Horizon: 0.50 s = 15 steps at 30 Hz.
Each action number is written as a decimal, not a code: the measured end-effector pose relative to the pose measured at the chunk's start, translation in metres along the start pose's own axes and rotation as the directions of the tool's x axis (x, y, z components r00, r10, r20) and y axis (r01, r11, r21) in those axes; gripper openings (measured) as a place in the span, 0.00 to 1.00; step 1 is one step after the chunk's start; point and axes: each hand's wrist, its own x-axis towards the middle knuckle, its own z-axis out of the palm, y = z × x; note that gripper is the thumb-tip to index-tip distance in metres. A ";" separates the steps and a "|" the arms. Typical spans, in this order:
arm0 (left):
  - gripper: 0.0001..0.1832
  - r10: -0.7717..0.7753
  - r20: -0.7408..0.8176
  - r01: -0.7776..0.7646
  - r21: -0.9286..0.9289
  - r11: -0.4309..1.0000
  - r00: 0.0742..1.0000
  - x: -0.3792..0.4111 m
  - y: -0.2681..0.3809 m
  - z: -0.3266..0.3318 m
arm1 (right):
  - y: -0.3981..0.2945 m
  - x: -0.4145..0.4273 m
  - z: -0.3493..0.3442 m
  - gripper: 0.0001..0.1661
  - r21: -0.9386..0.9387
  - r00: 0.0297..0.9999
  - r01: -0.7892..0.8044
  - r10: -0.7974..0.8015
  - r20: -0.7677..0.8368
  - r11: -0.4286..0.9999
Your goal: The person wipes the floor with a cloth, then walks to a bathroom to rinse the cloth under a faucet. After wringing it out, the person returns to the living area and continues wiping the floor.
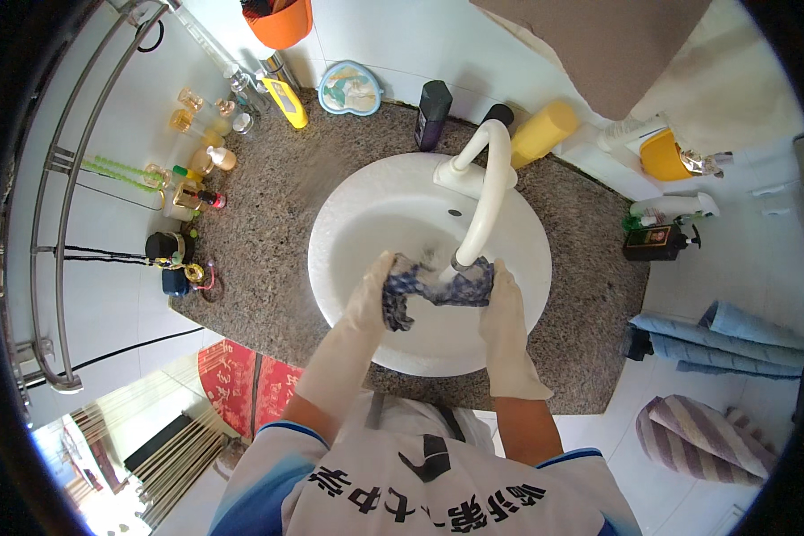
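A blue-and-white patterned cloth (461, 288) is stretched between my hands over a white washbasin (435, 358). My left hand (374, 285), in a cream rubber glove, grips its left end, where a dark fold hangs down. The right end is held by my right hand (501, 289) in a matching glove. Just above the cloth is the spout of a white gooseneck faucet (490, 201), and water runs from it onto the fabric. My fingertips are partly hidden by the cloth.
The basin is set in a speckled stone countertop (268, 268). Behind it stand a dark bottle (433, 115) and a yellow bottle (543, 132). Several small bottles (204, 161) line the left side under a metal towel rack (74, 181). A black pump bottle (655, 242) is at right, near a hanging blue towel (723, 338).
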 end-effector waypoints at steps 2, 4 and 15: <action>0.28 0.050 -0.038 -0.049 0.039 0.998 0.998 0.011 0.000 -0.020 | 0.006 -0.004 0.001 0.39 -0.470 0.970 0.215 -0.242 0.002 0.856; 0.25 0.074 -0.218 -0.036 0.173 0.984 0.973 0.007 0.003 -0.024 | -0.006 -0.003 0.005 0.34 0.467 0.993 -0.094 0.116 -0.020 0.879; 0.30 0.300 0.079 -0.261 0.724 0.639 0.951 -0.012 -0.035 0.020 | -0.007 -0.012 0.042 0.19 0.663 0.923 -0.374 0.330 0.198 0.649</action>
